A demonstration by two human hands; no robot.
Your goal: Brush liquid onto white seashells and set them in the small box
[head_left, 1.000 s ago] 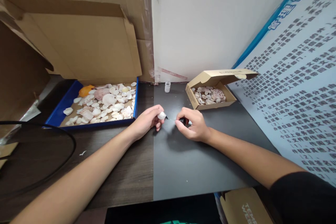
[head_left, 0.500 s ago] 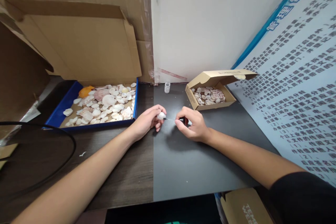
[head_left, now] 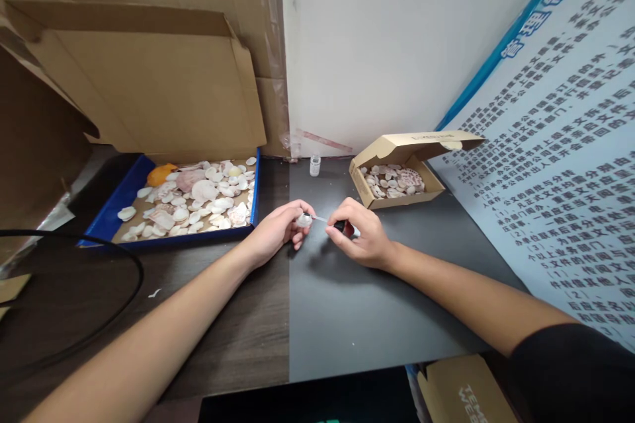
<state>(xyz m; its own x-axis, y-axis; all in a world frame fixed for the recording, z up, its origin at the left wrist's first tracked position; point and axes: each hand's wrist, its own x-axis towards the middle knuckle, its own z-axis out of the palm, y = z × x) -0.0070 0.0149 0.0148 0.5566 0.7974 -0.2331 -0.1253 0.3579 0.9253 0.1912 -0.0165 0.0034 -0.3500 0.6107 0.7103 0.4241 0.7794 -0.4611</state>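
Observation:
My left hand pinches a small white shell between thumb and fingers, just left of the grey mat's middle. In my right hand is a tool like a screwdriver, with a black and red handle and a thin pale shaft. The shaft points left, and its dark tip meets the shell's upper side. My fingers cover part of the handle and part of the shell. Both hands are above the table.
A blue-edged cardboard box with many shells stands left, its lid up. Back right is a smaller carton of shells. Between them stands a small clear vial. A black cable loops at the left.
The tool's tip has moved from the shell's right edge up and left onto its upper side. My right hand has shifted slightly left; my left hand has barely moved.

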